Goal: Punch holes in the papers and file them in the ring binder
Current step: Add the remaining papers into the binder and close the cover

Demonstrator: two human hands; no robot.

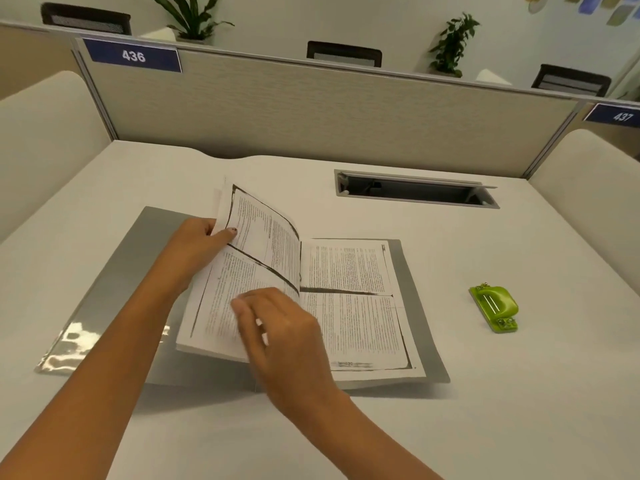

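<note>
A grey ring binder (415,327) lies open on the white desk, its left cover reaching toward the left front. Printed papers (356,306) lie flat on its right half. A stack of sheets (256,247) on the left half is lifted and tilted up. My left hand (197,244) grips the raised stack at its left edge, thumb on the printed face. My right hand (277,327) hovers over the lower part of the stack near the fold, fingers curled; whether it touches the paper is unclear. A green hole punch (495,306) sits on the desk to the right, apart from both hands.
A recessed cable tray (415,190) with its lid up is set into the desk behind the binder. A beige partition (311,109) with number plates 436 and 437 closes the back. Side panels stand at left and right.
</note>
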